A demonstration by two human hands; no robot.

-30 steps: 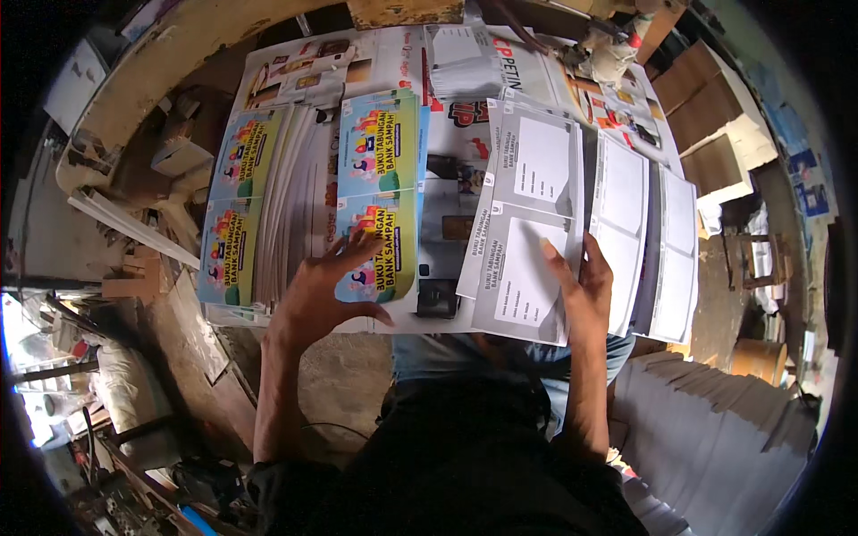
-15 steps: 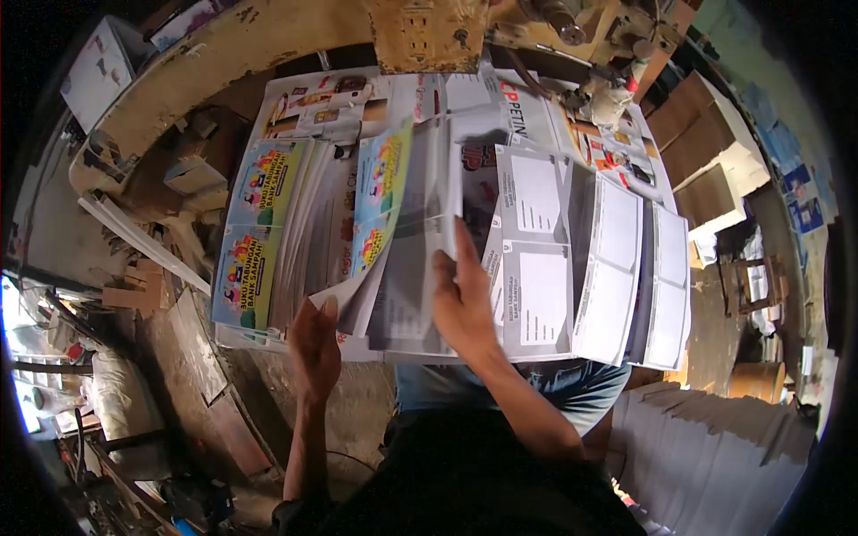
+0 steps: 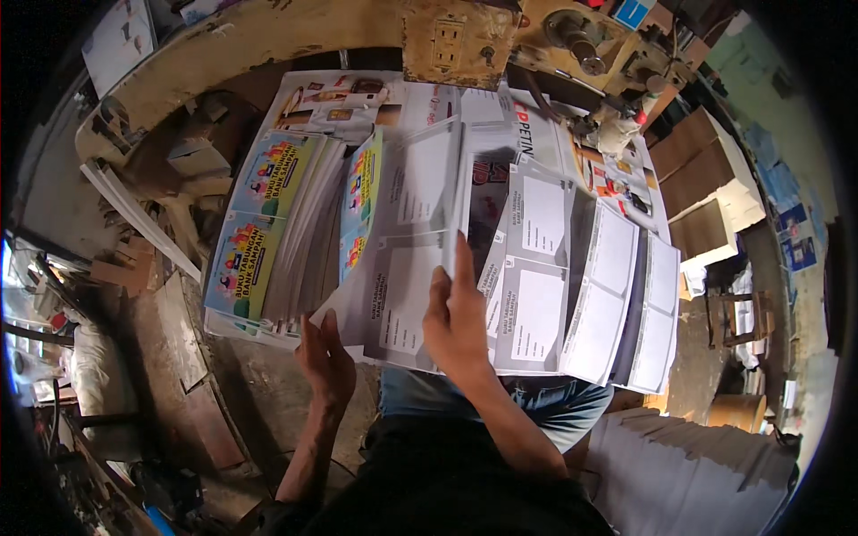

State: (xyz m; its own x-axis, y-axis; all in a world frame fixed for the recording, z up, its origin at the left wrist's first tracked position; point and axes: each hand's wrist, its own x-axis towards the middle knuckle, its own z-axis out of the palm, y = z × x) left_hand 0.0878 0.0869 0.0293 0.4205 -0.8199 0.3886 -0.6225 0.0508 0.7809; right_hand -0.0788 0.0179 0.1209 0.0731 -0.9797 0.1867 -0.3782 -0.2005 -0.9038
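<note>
A printed sheet (image 3: 420,192) with grey panels and white boxes stands partly raised in front of me. Its left side curls up, showing a colourful blue and yellow cover print (image 3: 360,196) on the other face. My left hand (image 3: 326,362) pinches the sheet's near left corner between thumb and fingers. Against the sheet's right edge lies my right hand (image 3: 458,326), index finger stretched out and thumb apart; its lower fingers are partly hidden. Beside it on the right are overlapping grey and white sheets (image 3: 536,308). To the left rests a fanned stack of colourful cover sheets (image 3: 259,228).
Large printed poster sheets (image 3: 344,94) cover the work surface beneath. A worn yellowish machine body (image 3: 456,45) rises at the far edge. Tall paper stacks (image 3: 688,464) stand at the lower right, cardboard boxes (image 3: 702,174) at the right. Wood scraps (image 3: 125,268) lie at the left.
The curled left side of the sheet has come down, and more of its grey face shows. My left hand has shifted slightly right and nearer to me. The view has moved a little.
</note>
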